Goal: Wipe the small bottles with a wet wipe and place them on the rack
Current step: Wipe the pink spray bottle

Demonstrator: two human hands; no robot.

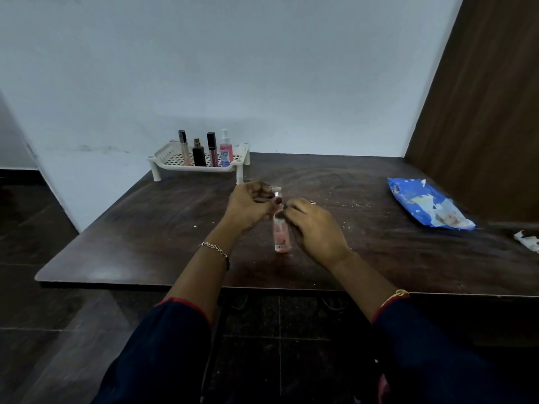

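Observation:
A small pink bottle (281,237) with a barcode label stands on the dark table (145,228) between my hands. My left hand (250,207) pinches the bottle's silver top with curled fingers. My right hand (313,225) grips the bottle's neck from the right; its fingers are curled and I cannot see a wipe in them. At the back left stands the white rack (175,160). It holds several small bottles upright, among them a black bottle (199,153) and a pink spray bottle (226,151).
A blue wet wipe pack (428,207) lies at the right of the table. A crumpled white wipe (528,240) lies at the right edge. A brown wooden panel (481,97) rises at the right. White crumbs dot the table surface.

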